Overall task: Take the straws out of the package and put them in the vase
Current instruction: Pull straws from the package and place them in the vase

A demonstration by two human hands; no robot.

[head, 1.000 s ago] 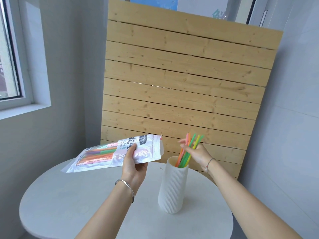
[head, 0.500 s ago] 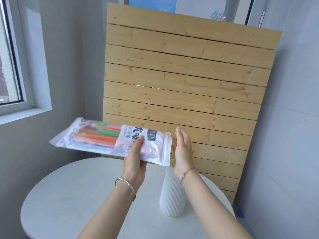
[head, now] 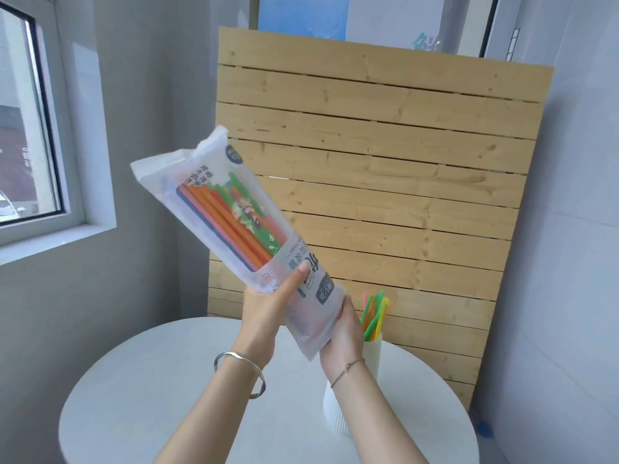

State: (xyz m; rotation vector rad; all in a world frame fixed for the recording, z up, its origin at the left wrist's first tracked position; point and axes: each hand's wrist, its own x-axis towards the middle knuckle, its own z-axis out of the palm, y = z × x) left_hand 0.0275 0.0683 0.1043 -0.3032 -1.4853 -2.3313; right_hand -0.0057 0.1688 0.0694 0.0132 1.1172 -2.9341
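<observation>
Package (head: 214,202) now tilts steeply, empty end down; left hand (head: 264,313) and right hand (head: 346,329) grasp it, likely to slide straws (head: 227,226) downward.

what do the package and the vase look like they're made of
Package: thin plastic film, glossy and partly clear; the straws show through it and it creases. Vase: white, matte, finely ribbed; it could be ceramic or moulded plastic, and the look leaves that open.
</observation>
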